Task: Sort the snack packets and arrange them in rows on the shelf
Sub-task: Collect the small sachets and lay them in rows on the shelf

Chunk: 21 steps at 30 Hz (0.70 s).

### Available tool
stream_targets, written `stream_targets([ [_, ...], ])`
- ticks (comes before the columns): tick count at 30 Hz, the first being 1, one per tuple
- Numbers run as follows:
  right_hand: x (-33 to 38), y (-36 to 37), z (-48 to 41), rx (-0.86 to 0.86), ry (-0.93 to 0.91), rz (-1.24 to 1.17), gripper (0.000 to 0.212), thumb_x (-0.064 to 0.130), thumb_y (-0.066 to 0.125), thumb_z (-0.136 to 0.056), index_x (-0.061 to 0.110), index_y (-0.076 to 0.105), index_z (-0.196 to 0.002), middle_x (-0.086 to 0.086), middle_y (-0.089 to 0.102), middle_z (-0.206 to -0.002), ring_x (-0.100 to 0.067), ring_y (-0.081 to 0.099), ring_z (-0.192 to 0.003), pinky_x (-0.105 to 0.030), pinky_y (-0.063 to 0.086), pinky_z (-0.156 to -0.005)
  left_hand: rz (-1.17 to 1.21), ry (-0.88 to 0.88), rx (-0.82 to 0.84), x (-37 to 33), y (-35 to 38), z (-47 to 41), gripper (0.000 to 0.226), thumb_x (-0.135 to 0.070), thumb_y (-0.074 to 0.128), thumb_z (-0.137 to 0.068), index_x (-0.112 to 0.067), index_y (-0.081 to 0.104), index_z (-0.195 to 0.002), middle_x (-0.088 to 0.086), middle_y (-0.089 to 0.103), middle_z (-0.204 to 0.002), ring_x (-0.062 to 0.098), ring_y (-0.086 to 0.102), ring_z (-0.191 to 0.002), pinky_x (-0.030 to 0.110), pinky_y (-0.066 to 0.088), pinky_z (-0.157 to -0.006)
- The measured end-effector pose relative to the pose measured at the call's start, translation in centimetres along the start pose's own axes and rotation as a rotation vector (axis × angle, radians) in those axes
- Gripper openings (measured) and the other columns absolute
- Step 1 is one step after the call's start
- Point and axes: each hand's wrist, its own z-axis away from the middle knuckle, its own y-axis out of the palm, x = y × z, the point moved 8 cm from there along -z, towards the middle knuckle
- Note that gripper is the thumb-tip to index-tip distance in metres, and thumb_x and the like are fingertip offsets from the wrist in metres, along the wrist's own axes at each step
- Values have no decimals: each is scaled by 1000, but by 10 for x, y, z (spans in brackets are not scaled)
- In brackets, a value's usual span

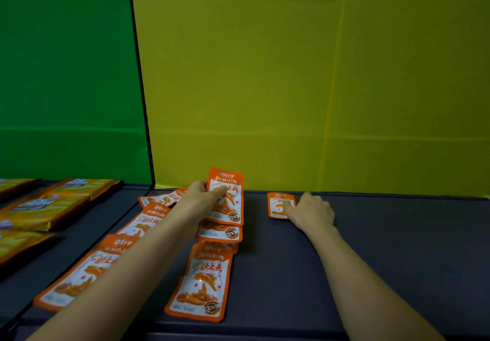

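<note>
Several orange-and-white snack packets lie on the dark shelf (pixel 371 248). My left hand (pixel 201 194) grips one orange packet (pixel 228 202) and holds it tilted up near the back wall. Another orange packet (pixel 204 285) lies flat in front, and one more orange packet (pixel 79 274) lies at the left under my forearm. My right hand (pixel 310 212) rests with its fingertips on a single small orange packet (pixel 277 205) lying flat near the back, apart from the pile.
Yellow cheese snack packs (pixel 50 205) lie in a row on the neighbouring shelf section at the left. A green panel (pixel 66 75) and a yellow panel (pixel 318 75) form the back wall. A bare dark surface stretches to the right of my right arm.
</note>
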Motion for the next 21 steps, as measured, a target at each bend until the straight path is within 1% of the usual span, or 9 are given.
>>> stream_targets([
  [2,2,-15,4,-81,-33,-29,59,54,36,-93,4,57,-117,-17,58,-123,-35,54,-114,-38,42,-91,5,12,8,-2,5,5,33,-25,56,-91,-8,50,-118,13,66,-102,21,64,-74,33,53,-67],
  [4,10,-27,11,-100,-105,-209,62,60,29,-92,12,65,-104,-14,64,-113,-34,57,-108,-38,43,-90,23,21,27,-3,14,13,33,-25,57,-91,-7,50,-117,12,66,-96,18,63,-67,28,52,-57],
  [6,20,-29,23,-2,-178,-435,69,74,26,-81,18,67,-86,-9,70,-96,-32,62,-98,-40,47,-88,44,54,38,-4,25,19,34,-24,58,-91,-4,51,-117,10,66,-91,17,63,-65,27,52,-54],
  [8,27,-26,36,94,-253,-571,71,84,34,-61,20,62,-73,-1,71,-78,-25,65,-83,-42,51,-83,22,126,24,-6,39,26,32,-24,59,-90,-2,54,-113,8,65,-84,19,63,-68,31,55,-61],
  [9,26,-23,40,119,-272,-624,65,83,44,-56,21,59,-71,0,71,-75,-22,63,-77,-42,51,-79,2,159,20,-8,46,30,28,-24,59,-89,-4,55,-108,7,65,-85,20,64,-72,34,54,-68],
  [11,18,-25,47,151,-268,-735,44,64,66,-65,23,54,-72,-2,69,-76,-17,60,-70,-36,49,-69,22,185,54,-10,63,41,14,-23,59,-89,-11,55,-97,7,65,-87,18,63,-76,33,53,-73],
  [14,2,-32,57,256,-266,-904,22,32,69,-81,18,53,-77,0,65,-70,-6,59,-58,-16,45,-54,133,129,158,-5,88,59,11,-15,60,-88,-16,50,-94,5,65,-87,15,63,-71,30,54,-68],
  [17,-17,-41,63,237,-252,-881,20,30,67,-83,16,53,-79,-6,68,-77,-13,61,-65,-24,46,-64,215,25,284,5,108,76,24,-5,60,-85,-12,46,-104,7,65,-91,16,64,-71,28,56,-59],
  [21,-46,-50,57,118,-171,-798,20,31,66,-84,17,53,-81,-11,71,-86,-21,65,-74,-31,48,-68,202,-3,390,19,118,98,31,0,59,-86,-8,44,-112,11,66,-103,18,67,-80,33,57,-77],
])
